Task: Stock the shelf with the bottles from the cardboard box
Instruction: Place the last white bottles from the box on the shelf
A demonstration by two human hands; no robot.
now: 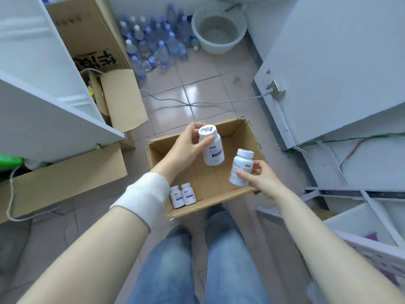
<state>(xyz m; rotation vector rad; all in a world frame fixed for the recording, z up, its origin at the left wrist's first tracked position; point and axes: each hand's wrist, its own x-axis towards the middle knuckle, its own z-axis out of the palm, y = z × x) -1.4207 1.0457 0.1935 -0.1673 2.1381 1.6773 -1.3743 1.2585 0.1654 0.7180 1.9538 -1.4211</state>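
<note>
An open cardboard box (245, 137) sits on the tiled floor in front of my knees. My left hand (186, 148) grips a white pill bottle (213, 150) above the box, cap pointing up and away. My right hand (260, 176) holds a second white bottle (241, 170) over the box's right side. Two more white bottles (183, 195) stand together in the box's near left corner. The rest of the box floor is bare. A white shelf unit (54, 119) stands at the left, its board reaching toward the box.
More cardboard boxes (65, 178) lie under and behind the left shelf. Several water bottles (153, 42) and a pale basin (219, 29) stand at the far wall. A cable (197, 104) crosses the floor. White panels (328, 73) and frames (372, 216) crowd the right side.
</note>
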